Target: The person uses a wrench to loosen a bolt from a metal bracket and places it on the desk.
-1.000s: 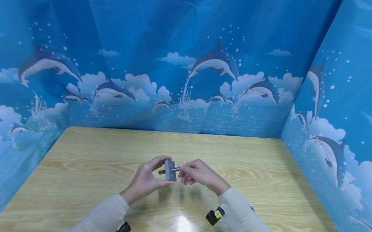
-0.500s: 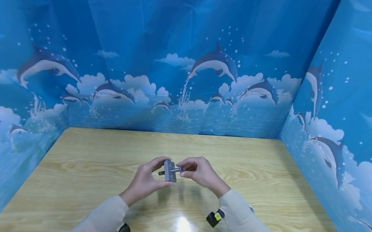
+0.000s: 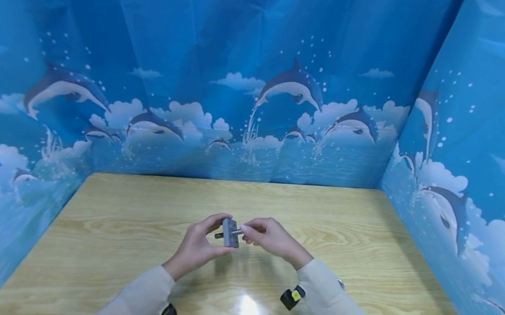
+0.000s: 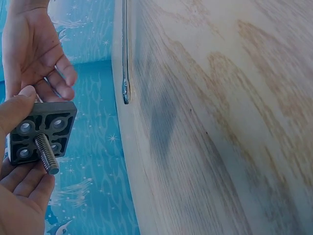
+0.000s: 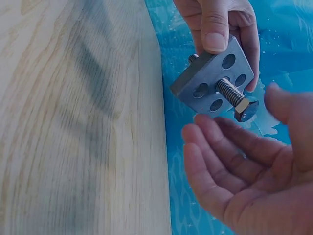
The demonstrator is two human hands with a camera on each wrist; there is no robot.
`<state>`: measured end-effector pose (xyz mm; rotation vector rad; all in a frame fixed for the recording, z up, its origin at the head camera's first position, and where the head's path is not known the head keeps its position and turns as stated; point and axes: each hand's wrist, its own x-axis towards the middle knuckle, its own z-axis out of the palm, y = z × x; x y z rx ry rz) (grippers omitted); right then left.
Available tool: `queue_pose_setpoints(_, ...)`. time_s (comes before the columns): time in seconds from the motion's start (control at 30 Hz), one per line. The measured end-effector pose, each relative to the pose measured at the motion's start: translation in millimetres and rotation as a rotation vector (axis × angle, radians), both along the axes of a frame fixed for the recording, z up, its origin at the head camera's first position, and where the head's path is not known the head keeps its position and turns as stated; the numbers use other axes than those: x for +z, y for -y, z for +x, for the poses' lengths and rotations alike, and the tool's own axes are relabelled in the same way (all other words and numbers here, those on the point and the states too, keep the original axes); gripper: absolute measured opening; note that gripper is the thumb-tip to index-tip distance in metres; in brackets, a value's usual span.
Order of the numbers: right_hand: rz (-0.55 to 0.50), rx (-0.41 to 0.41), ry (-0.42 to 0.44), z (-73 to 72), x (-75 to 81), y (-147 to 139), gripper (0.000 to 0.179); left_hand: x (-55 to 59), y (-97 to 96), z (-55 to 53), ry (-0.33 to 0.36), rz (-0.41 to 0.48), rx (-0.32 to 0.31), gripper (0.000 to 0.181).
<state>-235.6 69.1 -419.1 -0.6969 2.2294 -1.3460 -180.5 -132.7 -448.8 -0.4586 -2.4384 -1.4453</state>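
The right wrist view shows the smooth front of a grey, square plate with four corner holes [image 5: 208, 76] and the faceted head of a silver, threaded metal bolt [image 5: 230, 92] through its centre. The left wrist view shows the plate's ribbed rear face and the bolt's protruding threaded end. The plate is held tilted above a light wood-grain table [image 3: 120, 214].

The left hand [image 3: 198, 243] grips the plate by opposite edges, thumb against fingers. The right hand [image 3: 272, 239] is unclenched: fingers loosely curved beside the bolt head, thumb apart from it. In the head view, its fingertips cover the bolt head, concealing any contact.

The left wrist view also shows a long, chrome-coloured metal tool with a ringed end [image 4: 125, 90], cut off at the top edge. In the head view, the beige right sleeve [image 3: 333, 306] blocks part of the table; a small silver end [image 3: 341, 283] projects beyond it. A blue dolphin-print backdrop [image 3: 251, 19] stands behind the table.
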Motion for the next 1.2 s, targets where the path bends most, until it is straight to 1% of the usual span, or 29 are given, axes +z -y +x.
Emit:
queue_pose_setpoints(0.13,-0.042,-0.060,0.114,-1.7,-0.4,0,0.050,-0.4,-0.7,-0.1,-0.023,-0.003,0.003,0.067)
queue_pose_setpoints(0.17,-0.046,-0.073,0.133,-2.7,-2.2,0,0.054,-0.6,-0.9,-0.1,-0.024,0.000,0.001,0.067)
queue_pose_setpoints(0.27,-0.043,-0.087,0.182,-1.9,-0.2,1,0.063,-0.9,-2.1,-0.2,-0.031,0.006,-0.008,0.067)
queue_pose_setpoints(0.33,-0.031,-0.082,0.198,-0.9,1.8,2,0.067,-1.3,-3.2,-0.5,-0.031,0.002,-0.013,0.067)
queue_pose_setpoints(0.43,-0.008,-0.087,0.198,0.0,3.9,3,0.063,-1.5,-4.6,-0.7,-0.033,-0.003,-0.016,0.067)
queue_pose_setpoints(0.5,0.004,-0.096,0.173,0.2,4.4,4,0.054,-2.2,-4.8,-0.9,-0.031,-0.005,-0.015,0.067)
queue_pose_setpoints(0.57,0.015,-0.103,0.135,0.4,4.9,4,0.040,-3.0,-4.6,-0.8,-0.026,-0.004,-0.014,0.067)
queue_pose_setpoints(0.67,0.015,-0.091,0.039,0.2,4.9,4,0.018,-4.6,-3.8,-1.0,-0.014,-0.009,-0.010,0.067)
queue_pose_setpoints(0.7,0.011,-0.084,0.007,0.6,5.6,4,0.014,-4.7,-3.6,-1.1,-0.012,-0.010,-0.009,0.067)
queue_pose_setpoints(0.83,-0.005,-0.062,-0.136,2.0,6.3,5,0.019,-4.3,-3.0,-2.2,-0.011,-0.003,-0.009,0.067)
queue_pose_setpoints(0.93,0.001,-0.064,-0.196,3.9,7.8,6,0.020,-3.5,-3.2,-3.1,-0.001,0.020,-0.005,0.068)
queue_pose_setpoints(1.07,-0.002,-0.063,-0.215,4.7,8.4,7,0.020,-3.4,-3.4,-4.0,0.011,0.043,0.004,0.068)
queue_pose_setpoints(1.2,-0.004,-0.062,-0.207,4.8,7.2,7,0.023,-3.1,-2.0,-3.1,0.009,0.021,0.006,0.068)
